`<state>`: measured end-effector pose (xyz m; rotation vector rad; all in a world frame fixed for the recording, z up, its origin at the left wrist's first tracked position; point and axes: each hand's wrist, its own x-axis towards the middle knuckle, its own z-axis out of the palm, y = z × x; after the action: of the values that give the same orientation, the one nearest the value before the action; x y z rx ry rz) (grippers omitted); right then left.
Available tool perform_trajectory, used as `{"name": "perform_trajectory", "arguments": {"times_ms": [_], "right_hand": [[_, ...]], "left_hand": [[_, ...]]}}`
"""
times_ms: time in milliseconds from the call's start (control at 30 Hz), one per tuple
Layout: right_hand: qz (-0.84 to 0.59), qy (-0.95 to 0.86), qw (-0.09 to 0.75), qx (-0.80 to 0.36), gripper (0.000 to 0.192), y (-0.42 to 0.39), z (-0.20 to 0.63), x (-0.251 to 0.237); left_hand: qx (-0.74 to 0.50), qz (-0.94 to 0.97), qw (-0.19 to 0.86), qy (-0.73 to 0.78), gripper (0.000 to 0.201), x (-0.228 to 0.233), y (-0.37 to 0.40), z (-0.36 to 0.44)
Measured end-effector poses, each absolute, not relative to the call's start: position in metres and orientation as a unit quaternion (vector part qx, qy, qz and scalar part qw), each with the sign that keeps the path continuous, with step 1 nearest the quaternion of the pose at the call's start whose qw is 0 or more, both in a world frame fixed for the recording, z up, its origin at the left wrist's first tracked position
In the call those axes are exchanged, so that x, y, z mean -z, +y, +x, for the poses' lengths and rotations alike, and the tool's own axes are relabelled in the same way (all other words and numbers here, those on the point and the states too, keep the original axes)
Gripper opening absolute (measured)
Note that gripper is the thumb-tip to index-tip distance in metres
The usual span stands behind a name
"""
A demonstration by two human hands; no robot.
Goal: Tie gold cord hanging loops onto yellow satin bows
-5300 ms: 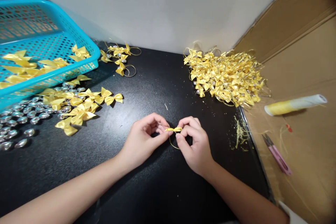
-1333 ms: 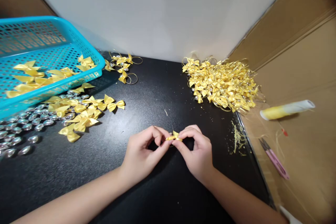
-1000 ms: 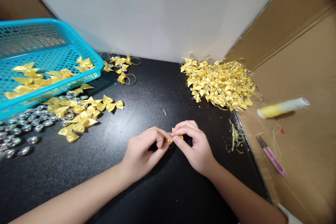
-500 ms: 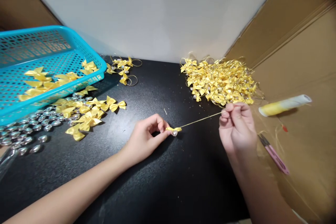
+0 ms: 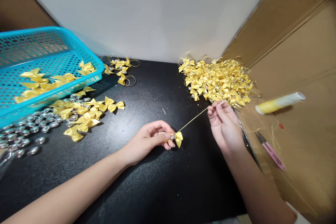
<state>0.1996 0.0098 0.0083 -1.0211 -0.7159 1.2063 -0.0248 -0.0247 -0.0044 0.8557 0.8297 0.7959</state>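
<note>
My left hand [image 5: 154, 138] is closed on a yellow ribbon bow [image 5: 179, 139], thumb and fingers pinching it at its centre. A silver bead [image 5: 172, 137] shows at the bow's middle beside the thumb. From the bow a thin gold cord [image 5: 193, 118] runs taut up to the right. Its other end is pinched between the thumb and fingers of my right hand [image 5: 224, 120], just in front of a heap of finished-looking bows with cord loops [image 5: 217, 80].
At left stands a turquoise basket [image 5: 78, 47] holding bows. Loose bows [image 5: 88, 120] and silver beads [image 5: 25, 133] lie before it. Several looped bows [image 5: 122, 78] sit at the back. Pink thread snips [image 5: 270, 150] and a yellow-and-white tube [image 5: 279, 103] rest on cardboard at right.
The bow has turned in my left hand, so its bead and one loop now face up. My right hand has moved a little left with the cord, which slopes more steeply.
</note>
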Motion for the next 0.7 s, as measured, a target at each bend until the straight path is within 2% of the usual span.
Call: {"name": "perform_trajectory", "arguments": {"times_ms": [400, 700], "right_hand": [[-0.446, -0.275, 0.648, -0.553, 0.024, 0.009, 0.192, -0.007], [-0.440, -0.235, 0.661, -0.560, 0.028, 0.017, 0.201, -0.004]], "left_hand": [[-0.307, 0.413, 0.777, 0.364, 0.006, 0.004, -0.025, -0.027], [-0.327, 0.427, 0.749, 0.387, 0.018, 0.006, -0.034, -0.022]]}}
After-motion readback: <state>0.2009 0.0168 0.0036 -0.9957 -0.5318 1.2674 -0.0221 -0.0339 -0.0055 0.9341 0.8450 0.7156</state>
